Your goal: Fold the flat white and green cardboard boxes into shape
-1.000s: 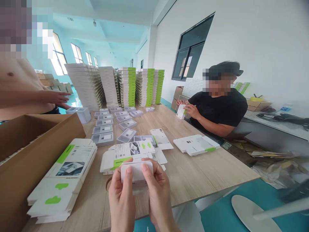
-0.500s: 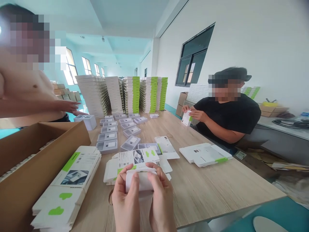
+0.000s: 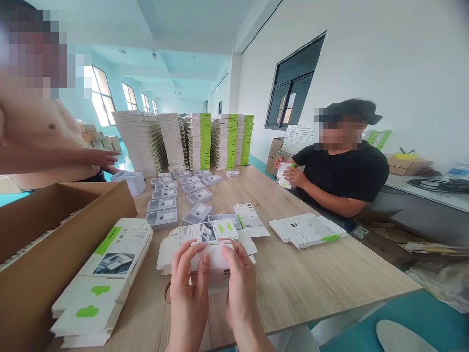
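A small white box is held just above the near edge of the wooden table. My left hand grips its left side with the thumb across the front. My right hand wraps its right side, fingers curled over the top. Directly behind the box lies a pile of flat white-and-green cartons. Another stack of flat cartons rests to my left.
An open cardboard box fills the left foreground. Several grey trays lie in rows mid-table, tall stacks of boxes behind. A person in black sits at right holding a small box; a shirtless person reaches in at left.
My fingers have shifted on the white box, the left fingers spreading over its front and the box tipping slightly. The view has steadied after tilting down.
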`<state>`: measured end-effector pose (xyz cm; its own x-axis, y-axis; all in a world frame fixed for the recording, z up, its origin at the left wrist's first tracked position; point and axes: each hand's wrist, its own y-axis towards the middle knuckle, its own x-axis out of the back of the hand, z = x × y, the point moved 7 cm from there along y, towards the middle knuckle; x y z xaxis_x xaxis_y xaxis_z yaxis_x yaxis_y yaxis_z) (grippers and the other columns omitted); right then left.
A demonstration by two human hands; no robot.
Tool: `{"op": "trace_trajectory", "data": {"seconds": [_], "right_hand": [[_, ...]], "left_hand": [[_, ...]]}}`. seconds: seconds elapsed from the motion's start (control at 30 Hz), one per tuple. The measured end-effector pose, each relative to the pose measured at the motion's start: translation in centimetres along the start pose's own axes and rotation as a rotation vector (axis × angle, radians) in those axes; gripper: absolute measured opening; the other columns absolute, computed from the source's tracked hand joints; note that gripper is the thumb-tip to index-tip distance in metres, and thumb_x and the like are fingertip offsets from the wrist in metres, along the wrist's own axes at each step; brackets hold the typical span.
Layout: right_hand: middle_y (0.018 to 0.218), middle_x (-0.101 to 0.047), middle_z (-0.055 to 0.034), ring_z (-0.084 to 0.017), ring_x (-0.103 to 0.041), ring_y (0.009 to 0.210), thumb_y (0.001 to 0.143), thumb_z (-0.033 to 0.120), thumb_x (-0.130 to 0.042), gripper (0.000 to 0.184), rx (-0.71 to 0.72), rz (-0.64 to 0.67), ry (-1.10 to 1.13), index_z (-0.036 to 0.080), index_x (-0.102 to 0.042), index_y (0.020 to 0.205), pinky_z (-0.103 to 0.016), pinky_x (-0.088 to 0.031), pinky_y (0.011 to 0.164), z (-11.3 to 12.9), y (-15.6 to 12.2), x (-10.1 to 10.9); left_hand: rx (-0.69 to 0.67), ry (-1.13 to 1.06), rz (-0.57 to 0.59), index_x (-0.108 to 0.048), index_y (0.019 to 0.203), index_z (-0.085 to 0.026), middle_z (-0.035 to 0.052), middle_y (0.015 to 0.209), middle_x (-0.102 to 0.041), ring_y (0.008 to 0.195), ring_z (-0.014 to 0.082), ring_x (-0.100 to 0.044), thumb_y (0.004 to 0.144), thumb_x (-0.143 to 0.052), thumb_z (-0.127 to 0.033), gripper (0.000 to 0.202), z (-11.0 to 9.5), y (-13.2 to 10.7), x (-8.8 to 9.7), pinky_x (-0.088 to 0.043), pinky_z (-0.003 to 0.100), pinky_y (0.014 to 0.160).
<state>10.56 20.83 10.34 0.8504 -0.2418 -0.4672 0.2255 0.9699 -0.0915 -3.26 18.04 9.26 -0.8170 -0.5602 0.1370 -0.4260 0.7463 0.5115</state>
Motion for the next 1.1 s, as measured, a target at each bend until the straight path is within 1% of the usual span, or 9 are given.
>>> {"op": "trace_trajectory", "data": {"seconds": [0.13,0.27,0.33,0.47,0.67,0.77,0.9,1.0,1.1], "right_hand": [[0.083,-0.067,-0.0015,-0.021,-0.058,0.080,0.080,0.060,-0.076,0.043,0.112,0.078,-0.011,0.024,-0.056,0.068,-0.032,-0.049,0.073,-0.4,0.6,0.1],[0.106,-0.072,-0.0063,-0.024,-0.065,0.096,0.087,0.065,-0.073,0.044,0.273,0.016,-0.131,0.025,-0.067,0.106,-0.034,-0.054,0.081,-0.6,0.7,1.4],[0.128,-0.069,-0.0109,-0.025,-0.066,0.110,0.094,0.060,-0.070,0.045,0.401,0.043,-0.213,0.027,-0.066,0.122,-0.037,-0.056,0.089,-0.1,0.5,1.6],[0.140,-0.065,-0.0134,-0.028,-0.059,0.136,0.105,0.045,-0.060,0.025,0.655,0.204,-0.437,0.028,-0.071,0.119,-0.039,-0.057,0.098,1.0,0.2,1.1],[0.140,-0.066,-0.0142,-0.027,-0.069,0.127,0.106,0.031,-0.062,0.023,0.946,0.322,-0.623,0.030,-0.070,0.127,-0.040,-0.060,0.095,2.1,0.4,1.5],[0.141,-0.067,-0.0133,-0.027,-0.068,0.129,0.106,0.033,-0.063,0.023,0.957,0.396,-0.647,0.030,-0.069,0.128,-0.041,-0.058,0.102,2.6,0.8,1.7],[0.146,-0.065,-0.0139,-0.029,-0.063,0.136,0.103,0.043,-0.065,0.023,0.782,0.497,-0.670,0.027,-0.068,0.120,-0.043,-0.055,0.106,3.1,1.2,1.6],[0.145,-0.066,-0.0135,-0.029,-0.066,0.133,0.103,0.047,-0.064,0.021,0.639,0.526,-0.659,0.026,-0.065,0.107,-0.041,-0.056,0.103,3.3,1.3,1.3],[0.149,-0.064,-0.0140,-0.029,-0.065,0.135,0.104,0.044,-0.062,0.019,0.680,0.547,-0.692,0.026,-0.067,0.110,-0.043,-0.056,0.105,3.8,1.1,0.9]], "left_hand": [[-0.086,0.066,0.106,-0.068,0.127,-0.033,0.0110,0.137,-0.065,0.125,0.0295,-0.066,0.105,-0.058,-0.038,0.025,0.2,0.5,-0.2,-0.058,0.038,0.086],[-0.095,0.043,0.191,-0.066,0.126,-0.031,0.0116,0.132,-0.066,0.118,0.0282,-0.068,0.104,-0.060,-0.040,0.025,0.1,0.8,-0.6,-0.058,0.035,0.080],[-0.071,-0.010,0.186,-0.066,0.122,-0.030,0.0102,0.126,-0.067,0.117,0.0279,-0.066,0.103,-0.060,-0.042,0.023,-0.3,1.0,-0.5,-0.057,0.036,0.085],[0.038,-0.092,0.191,-0.066,0.112,-0.029,0.0056,0.114,-0.071,0.105,0.0256,-0.067,0.100,-0.065,-0.047,0.021,-0.8,1.1,-0.4,-0.052,0.037,0.090],[0.102,-0.154,0.273,-0.074,0.118,-0.036,0.0019,0.117,-0.076,0.107,0.0248,-0.069,0.097,-0.069,-0.047,0.024,-0.4,1.3,-0.2,-0.052,0.034,0.090],[0.105,-0.189,0.323,-0.075,0.120,-0.036,0.0033,0.117,-0.076,0.104,0.0243,-0.070,0.097,-0.070,-0.047,0.026,-0.1,1.6,0.0,-0.054,0.032,0.086],[0.129,-0.229,0.473,-0.074,0.113,-0.032,0.0049,0.113,-0.076,0.094,0.0214,-0.070,0.095,-0.074,-0.046,0.023,0.0,2.1,-0.4,-0.056,0.027,0.078],[0.091,-0.246,0.475,-0.075,0.107,-0.029,0.0050,0.110,-0.076,0.097,0.0213,-0.069,0.095,-0.074,-0.044,0.019,-0.6,2.6,-0.2,-0.054,0.026,0.081],[0.082,-0.255,0.462,-0.075,0.106,-0.029,0.0053,0.108,-0.075,0.097,0.0216,-0.068,0.096,-0.073,-0.045,0.019,-0.9,2.6,-0.3,-0.054,0.027,0.080]]}}
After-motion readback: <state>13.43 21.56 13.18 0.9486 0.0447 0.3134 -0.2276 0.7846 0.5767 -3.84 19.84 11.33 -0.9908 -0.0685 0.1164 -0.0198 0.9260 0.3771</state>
